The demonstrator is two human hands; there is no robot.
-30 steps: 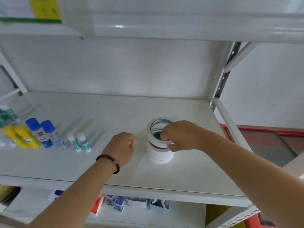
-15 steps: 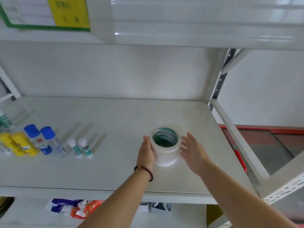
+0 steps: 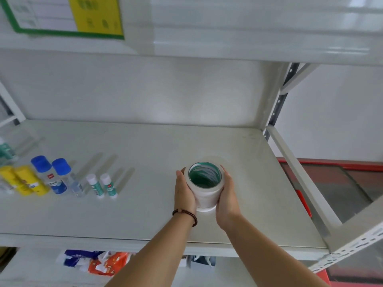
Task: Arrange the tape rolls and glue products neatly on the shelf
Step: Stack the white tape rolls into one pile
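A: Stack of tape rolls (image 3: 205, 191), white with green cores, upright on the shelf (image 3: 145, 214), right of centre and toward the front edge.

B: Held how?

A: Cupped from both sides. Left hand (image 3: 184, 191) pressed flat against the stack's left wall, right hand (image 3: 227, 193) against its right wall, fingers curved round the rolls. Clasped between the two palms, base apparently on the shelf, though not certain.

B: On the wrist?

A: Dark bead bracelet (image 3: 185, 214) on the left one.

B: And the glue?

A: Well apart, at the shelf's left end, all upright. Two small glue sticks (image 3: 102, 186) with white caps and green labels side by side, nearest the tape. Then two clear glue bottles (image 3: 55, 176) with blue caps. Then two yellow glue bottles (image 3: 26, 181), just beside the blue-capped pair. One green-labelled bottle (image 3: 6, 150) farther back at the left edge, partly cut off.

B: Around that?

A: Yellow and white sign (image 3: 68, 15) with a green border fixed to the upper shelf's front. Coloured packets (image 3: 93, 262), blue, white and orange, on the lower shelf below.
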